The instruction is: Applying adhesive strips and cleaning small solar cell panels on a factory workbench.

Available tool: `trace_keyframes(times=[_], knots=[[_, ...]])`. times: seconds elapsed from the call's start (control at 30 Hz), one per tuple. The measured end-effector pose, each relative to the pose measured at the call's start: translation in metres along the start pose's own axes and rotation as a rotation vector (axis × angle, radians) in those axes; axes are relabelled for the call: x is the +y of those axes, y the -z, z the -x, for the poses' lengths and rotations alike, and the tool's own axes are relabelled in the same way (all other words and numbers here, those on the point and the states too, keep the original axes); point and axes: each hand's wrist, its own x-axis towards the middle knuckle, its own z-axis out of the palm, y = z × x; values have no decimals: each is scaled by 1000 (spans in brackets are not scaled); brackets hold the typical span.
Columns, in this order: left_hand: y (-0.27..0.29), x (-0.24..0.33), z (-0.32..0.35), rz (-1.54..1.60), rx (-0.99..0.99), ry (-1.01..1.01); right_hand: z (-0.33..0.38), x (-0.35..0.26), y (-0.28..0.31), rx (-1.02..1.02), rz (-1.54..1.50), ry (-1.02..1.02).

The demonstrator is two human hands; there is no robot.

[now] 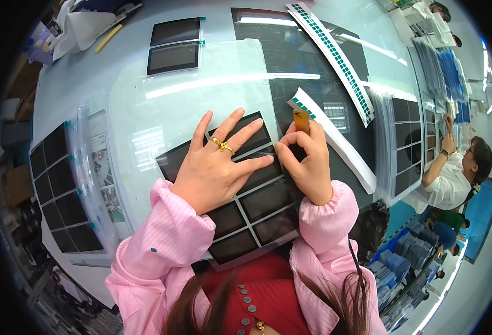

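My left hand, a gold ring on one finger, lies with its fingers spread over a clear sheet of dark rectangular panels in front of me. At that sheet's right edge, my right hand is closed, thumb and index fingertip pinched together. A flat amber tool sticks up out of its fingers; the rest of it is hidden. Whether the pinch also holds something tiny, I cannot tell. Just beyond the right hand lies a curled white strip with a few teal stickers at its far end.
A longer strip of teal stickers lies farther right. Two dark panels with teal tabs sit at the back. Stacks of panel sheets flank me, left and right. A co-worker sits at the right.
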Motion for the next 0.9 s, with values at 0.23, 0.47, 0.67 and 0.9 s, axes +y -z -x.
trace_keyframes(times=[0.23, 0.47, 0.67, 0.9], knots=[[-5, 7, -2, -119, -60, 85, 0, 1, 3, 22, -54, -52], [-3, 6, -2, -188, -104, 100, 2, 0, 4, -41, 165, 93], [-5, 0, 0, -143, 15, 213, 2, 8, -11, 52, 241, 54], [-6, -6, 0, -76, 100, 217, -17, -15, -22, 108, 361, 137]])
